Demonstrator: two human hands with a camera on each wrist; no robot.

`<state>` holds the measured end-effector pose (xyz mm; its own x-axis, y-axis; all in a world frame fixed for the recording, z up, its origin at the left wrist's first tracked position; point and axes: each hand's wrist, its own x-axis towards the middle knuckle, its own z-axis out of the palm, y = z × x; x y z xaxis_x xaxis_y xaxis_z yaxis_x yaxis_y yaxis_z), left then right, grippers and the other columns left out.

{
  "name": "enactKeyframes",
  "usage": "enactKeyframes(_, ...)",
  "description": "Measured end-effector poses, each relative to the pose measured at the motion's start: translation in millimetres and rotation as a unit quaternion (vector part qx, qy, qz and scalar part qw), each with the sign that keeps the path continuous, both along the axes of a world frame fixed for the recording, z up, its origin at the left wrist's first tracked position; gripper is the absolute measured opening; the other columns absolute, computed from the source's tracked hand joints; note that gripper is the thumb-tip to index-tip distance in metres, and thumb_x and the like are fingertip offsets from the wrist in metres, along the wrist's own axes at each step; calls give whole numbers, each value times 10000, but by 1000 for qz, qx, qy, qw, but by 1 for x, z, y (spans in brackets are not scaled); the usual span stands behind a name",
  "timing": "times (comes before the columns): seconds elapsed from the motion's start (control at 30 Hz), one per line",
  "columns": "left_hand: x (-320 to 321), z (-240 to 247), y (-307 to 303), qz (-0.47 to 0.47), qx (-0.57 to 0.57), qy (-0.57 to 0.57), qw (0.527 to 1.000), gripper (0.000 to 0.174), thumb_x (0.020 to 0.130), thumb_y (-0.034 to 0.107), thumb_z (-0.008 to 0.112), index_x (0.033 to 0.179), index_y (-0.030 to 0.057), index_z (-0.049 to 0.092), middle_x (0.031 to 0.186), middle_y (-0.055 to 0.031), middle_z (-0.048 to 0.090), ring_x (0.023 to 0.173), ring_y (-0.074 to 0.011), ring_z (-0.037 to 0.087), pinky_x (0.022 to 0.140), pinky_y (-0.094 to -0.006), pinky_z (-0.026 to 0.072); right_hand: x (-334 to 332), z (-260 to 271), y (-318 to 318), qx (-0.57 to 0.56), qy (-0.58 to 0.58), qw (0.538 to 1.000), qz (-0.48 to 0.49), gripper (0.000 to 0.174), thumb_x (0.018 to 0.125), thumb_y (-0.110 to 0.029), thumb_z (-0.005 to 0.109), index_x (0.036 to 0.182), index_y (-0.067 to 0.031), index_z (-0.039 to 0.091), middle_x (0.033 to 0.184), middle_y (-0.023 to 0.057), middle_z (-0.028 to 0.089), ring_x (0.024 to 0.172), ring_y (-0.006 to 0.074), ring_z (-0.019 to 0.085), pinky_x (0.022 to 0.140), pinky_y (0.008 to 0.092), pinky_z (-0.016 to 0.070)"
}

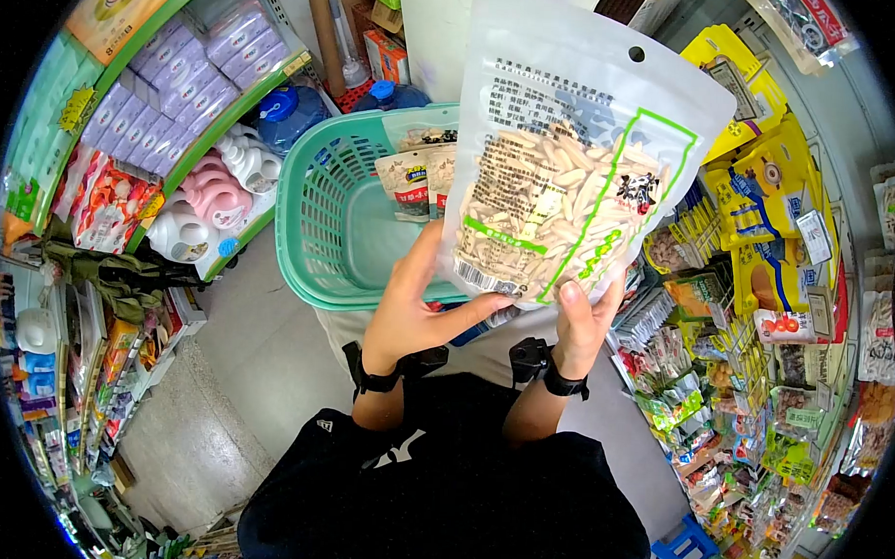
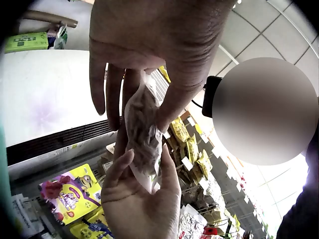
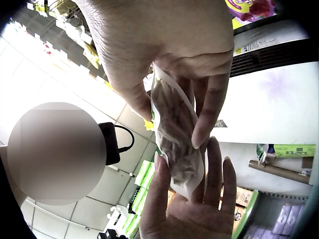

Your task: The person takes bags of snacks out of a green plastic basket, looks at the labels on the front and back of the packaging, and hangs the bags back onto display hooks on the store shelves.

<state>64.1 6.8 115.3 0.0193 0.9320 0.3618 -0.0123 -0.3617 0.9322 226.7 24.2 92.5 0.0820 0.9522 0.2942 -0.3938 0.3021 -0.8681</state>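
Note:
A clear-and-white pouch of pale sunflower seeds (image 1: 544, 209) is held up in front of the person, its printed label and barcode showing in the head view. My left hand (image 1: 415, 303) grips its lower left corner, thumb across the front and fingers behind. At the lower right, my right hand (image 1: 590, 324) pinches it with the thumb on the front. Both wrist views look at the pouch's bottom edge, with the left hand (image 2: 154, 45) above the right hand (image 2: 142, 199) in the left wrist view. Beneath the pouch is a green basket (image 1: 316, 240), partly hidden, holding smaller snack bags (image 1: 411, 185).
Shelves of purple tissue packs (image 1: 168, 92) and detergent bottles (image 1: 214, 193) stand on the left. Blue-capped water jugs (image 1: 290, 121) sit behind the basket. Racks of hanging yellow snack bags (image 1: 766, 202) and small packets (image 1: 680, 386) line the right.

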Motion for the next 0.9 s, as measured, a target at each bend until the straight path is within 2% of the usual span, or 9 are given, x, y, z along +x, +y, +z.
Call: enactKeyframes(0.9,-2,-4,-2,15,24,8,1000,618,653,55,727,1159,-46,388,1075,-117,515,992,-158,494,844,-287,390,0,-4,1,8,-11,1000,0,574,695,-105,651,1174,59,381,1101,115,502,984,152,488,862,277,372)
